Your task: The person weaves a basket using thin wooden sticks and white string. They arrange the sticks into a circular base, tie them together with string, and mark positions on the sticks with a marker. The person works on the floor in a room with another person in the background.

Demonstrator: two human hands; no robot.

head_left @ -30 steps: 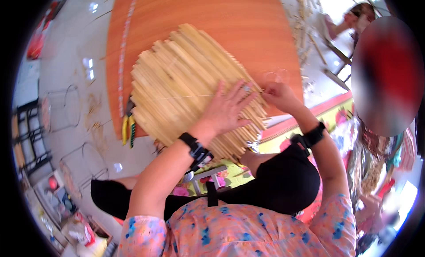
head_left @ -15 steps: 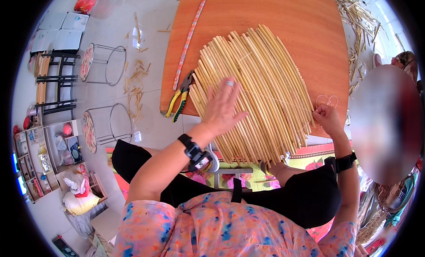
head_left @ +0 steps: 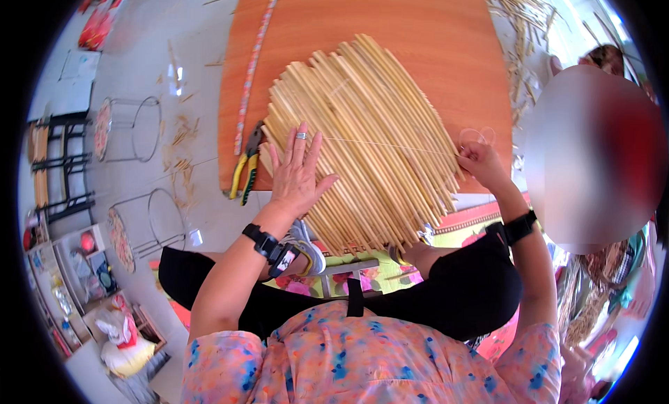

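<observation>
A mat of pale straw stalks, laid side by side with uneven ends, rests on the orange-brown wooden table and overhangs its near edge. My left hand lies flat on the mat's left part, fingers spread, a ring on one finger. From beside its fingers a thin white thread runs across the stalks toward the right edge. There my right hand is closed in a pinch on the thread, whose loose loop curls on the table beyond. Left of the mat lie pliers with yellow-green handles.
A long patterned stick lies on the table's left side. Two round stools stand on the floor at left, near scattered straw bits. More straw is heaped at far right. A person is close on the right.
The whole view has shifted, moving the scene leftward. My left hand has slid slightly left over the stalks and its fingers are more spread. My right hand stays pinched at the mat's right edge.
</observation>
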